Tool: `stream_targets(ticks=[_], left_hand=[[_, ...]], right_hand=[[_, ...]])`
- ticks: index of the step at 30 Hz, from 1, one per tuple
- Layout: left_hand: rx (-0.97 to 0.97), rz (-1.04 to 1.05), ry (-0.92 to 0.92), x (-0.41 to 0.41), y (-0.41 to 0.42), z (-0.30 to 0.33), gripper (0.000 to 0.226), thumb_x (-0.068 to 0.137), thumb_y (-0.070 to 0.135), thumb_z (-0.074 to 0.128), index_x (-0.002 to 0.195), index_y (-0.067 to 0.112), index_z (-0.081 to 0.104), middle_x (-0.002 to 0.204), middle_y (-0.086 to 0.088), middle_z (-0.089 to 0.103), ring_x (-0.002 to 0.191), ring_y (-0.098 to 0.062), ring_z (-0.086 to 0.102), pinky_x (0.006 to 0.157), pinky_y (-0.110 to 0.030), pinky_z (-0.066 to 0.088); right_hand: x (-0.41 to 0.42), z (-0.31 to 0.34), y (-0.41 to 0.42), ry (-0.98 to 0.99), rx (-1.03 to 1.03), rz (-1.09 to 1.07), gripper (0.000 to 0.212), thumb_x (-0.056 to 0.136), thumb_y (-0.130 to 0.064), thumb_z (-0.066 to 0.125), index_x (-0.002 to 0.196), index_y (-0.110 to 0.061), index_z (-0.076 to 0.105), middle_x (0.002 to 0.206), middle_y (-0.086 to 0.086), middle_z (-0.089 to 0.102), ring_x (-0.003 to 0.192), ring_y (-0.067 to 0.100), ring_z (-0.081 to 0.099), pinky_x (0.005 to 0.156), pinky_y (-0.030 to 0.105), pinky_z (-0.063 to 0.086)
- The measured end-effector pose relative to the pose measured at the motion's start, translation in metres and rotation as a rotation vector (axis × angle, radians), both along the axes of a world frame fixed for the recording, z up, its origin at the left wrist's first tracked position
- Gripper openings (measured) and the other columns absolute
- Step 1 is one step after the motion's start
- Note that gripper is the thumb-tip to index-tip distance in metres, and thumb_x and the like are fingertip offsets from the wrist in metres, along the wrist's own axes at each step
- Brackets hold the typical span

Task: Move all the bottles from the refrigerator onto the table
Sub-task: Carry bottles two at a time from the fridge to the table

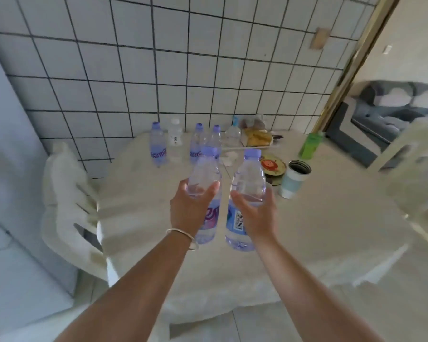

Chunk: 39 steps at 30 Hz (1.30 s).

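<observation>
1. While both hands are above the tabletop (319, 230), each grip is closed on one clear plastic bottle: left hand (187, 211), right hand (258, 213).
2. Three purple-capped bottles (158, 146) and one white-capped bottle (175, 133) stand near the tiled wall.

Clear purple-capped bottles (205, 188), white grid-lined tiles (173, 70), cream table (307, 230), green carton (311, 145).
</observation>
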<state>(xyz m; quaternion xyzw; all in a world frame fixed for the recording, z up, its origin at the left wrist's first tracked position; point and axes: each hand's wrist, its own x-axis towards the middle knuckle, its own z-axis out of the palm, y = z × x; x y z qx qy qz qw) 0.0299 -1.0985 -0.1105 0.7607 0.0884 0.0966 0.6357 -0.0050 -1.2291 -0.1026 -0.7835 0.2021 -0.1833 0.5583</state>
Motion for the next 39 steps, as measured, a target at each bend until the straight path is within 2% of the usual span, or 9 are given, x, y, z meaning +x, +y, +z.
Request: stream_targets(ticks=[10,18,21,24,27,29,32,36,39], left_hand=[[0.085,0.268,0.147,0.1,0.026,-0.049,0.058,0.066,0.058,0.072,0.104,0.017,0.057,0.103,-0.004,0.069,0.097,-0.025,0.064,0.083,-0.032,0.049],[0.11,0.315,0.171,0.218,0.073,-0.082,0.06,0.069,0.044,0.077,0.116,0.017,0.052,0.095,0.004,0.063,0.084,-0.011,0.056,0.075,-0.017,0.037],[0.135,0.313,0.139,0.262,0.09,-0.093,0.048,0.066,0.031,0.082,0.103,0.023,0.052,0.09,0.003,0.061,0.082,-0.013,0.056,0.067,-0.011,0.032],[0.122,0.317,0.116,0.3,0.104,-0.108,0.054,0.056,0.034,0.085,0.098,0.024,0.052,0.096,-0.001,0.066,0.088,-0.018,0.062,0.076,-0.02,0.042],[0.062,0.333,0.105,0.33,0.113,-0.13,0.06,0.048,0.046,0.082,0.093,0.025,0.049,0.096,-0.007,0.066,0.091,-0.026,0.065,0.083,-0.045,0.053],[0.041,0.319,0.111,0.346,0.116,-0.143,0.056,0.046,0.043,0.083,0.088,0.031,0.048,0.094,-0.009,0.066,0.09,-0.028,0.066,0.083,-0.05,0.053],[0.035,0.301,0.097,0.362,0.115,-0.146,0.055,0.047,0.035,0.084,0.085,0.038,0.045,0.095,-0.006,0.065,0.088,-0.023,0.066,0.082,-0.041,0.053],[0.074,0.266,0.137,0.37,0.109,-0.147,0.053,0.057,0.022,0.086,0.089,0.029,0.044,0.089,0.007,0.061,0.078,0.005,0.058,0.063,-0.002,0.04],[0.102,0.266,0.146,0.373,0.105,-0.149,0.05,0.059,0.023,0.086,0.083,0.033,0.043,0.088,0.008,0.061,0.077,-0.004,0.06,0.064,-0.007,0.042]], right_hand=[[0.145,-0.057,0.021,0.152,0.077,0.267,0.055,0.059,-0.049,0.079,0.1,-0.024,0.052,0.089,-0.006,0.066,0.083,0.016,0.067,0.079,0.042,0.055],[0.276,-0.084,0.067,0.205,0.046,0.298,0.064,0.051,-0.042,0.081,0.102,-0.018,0.052,0.093,-0.002,0.066,0.085,0.015,0.066,0.081,0.039,0.054],[0.319,-0.095,0.079,0.186,-0.005,0.336,0.067,0.054,-0.036,0.083,0.108,-0.014,0.05,0.1,0.001,0.064,0.091,0.019,0.063,0.079,0.034,0.05],[0.353,-0.106,0.089,0.197,-0.093,0.37,0.069,0.059,-0.037,0.083,0.111,-0.015,0.043,0.104,-0.001,0.059,0.094,0.019,0.057,0.078,0.031,0.044],[0.383,-0.118,0.099,0.202,-0.102,0.362,0.062,0.059,-0.031,0.084,0.1,-0.022,0.038,0.086,-0.011,0.054,0.084,0.018,0.055,0.072,0.029,0.043],[0.398,-0.125,0.103,0.208,-0.093,0.343,0.062,0.06,-0.026,0.084,0.101,-0.022,0.037,0.084,-0.012,0.053,0.081,0.017,0.054,0.07,0.029,0.042],[0.414,-0.134,0.106,0.204,-0.107,0.332,0.066,0.059,-0.029,0.084,0.107,-0.021,0.04,0.096,-0.005,0.057,0.084,0.018,0.055,0.072,0.029,0.042],[0.423,-0.142,0.105,0.222,-0.132,0.348,0.066,0.059,-0.029,0.084,0.102,-0.022,0.035,0.096,-0.005,0.055,0.084,0.018,0.053,0.073,0.032,0.044],[0.425,-0.146,0.104,0.233,-0.112,0.358,0.066,0.058,-0.03,0.084,0.101,-0.025,0.034,0.095,-0.005,0.054,0.084,0.017,0.052,0.073,0.032,0.044]])
